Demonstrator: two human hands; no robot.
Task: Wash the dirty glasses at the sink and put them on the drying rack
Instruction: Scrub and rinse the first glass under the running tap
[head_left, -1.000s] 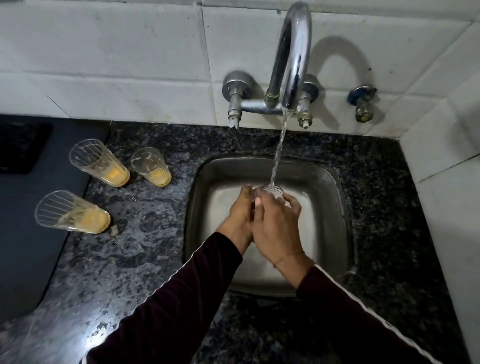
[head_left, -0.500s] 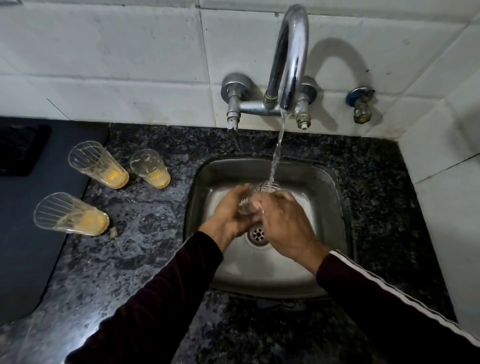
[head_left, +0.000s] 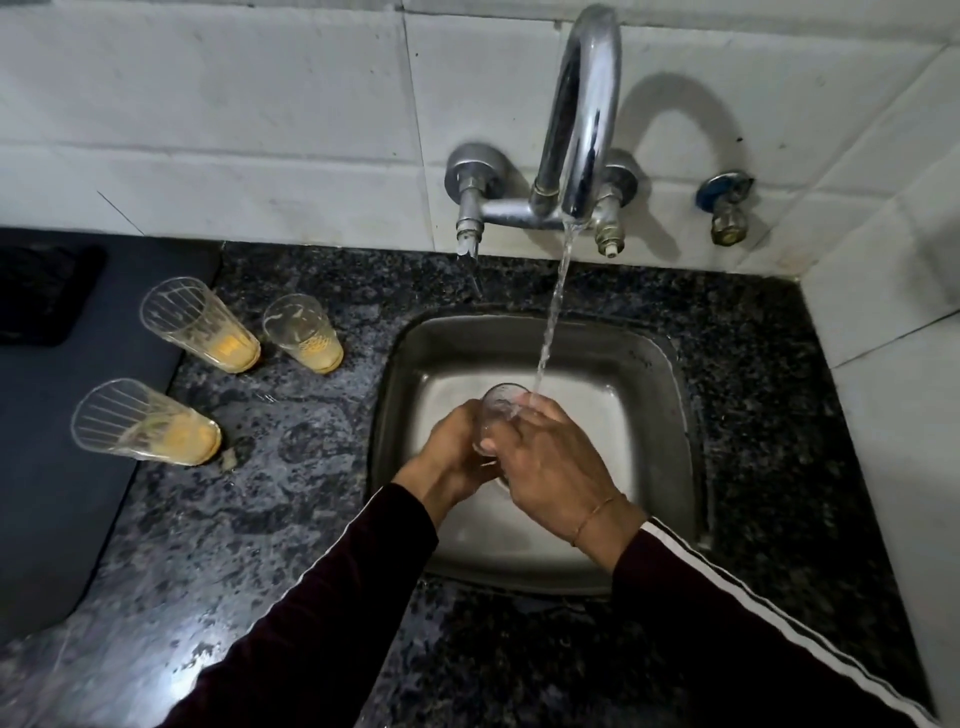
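Observation:
Over the steel sink (head_left: 405, 374) I hold a clear glass (head_left: 496, 410) upright under the running water from the chrome tap (head_left: 582, 119). My left hand (head_left: 449, 452) grips the glass from the left. My right hand (head_left: 550, 467) wraps it from the right, and the stream lands on its fingers at the rim. The lower half of the glass is hidden between both hands. Three dirty glasses with yellow residue stand on the dark granite counter (head_left: 234, 519) at the left: one at the back (head_left: 202, 327), one beside it (head_left: 304, 335), one nearer me (head_left: 145, 423).
A dark mat (head_left: 47, 467) covers the counter's left side, with a black object (head_left: 36, 291) at its far corner. A small valve (head_left: 727, 208) sticks out of the tiled wall right of the tap. White tiles close off the right side.
Both hands with the glass shifted slightly within the basin and turned the glass; its open rim now shows to the left of the stream, which hits my right fingers.

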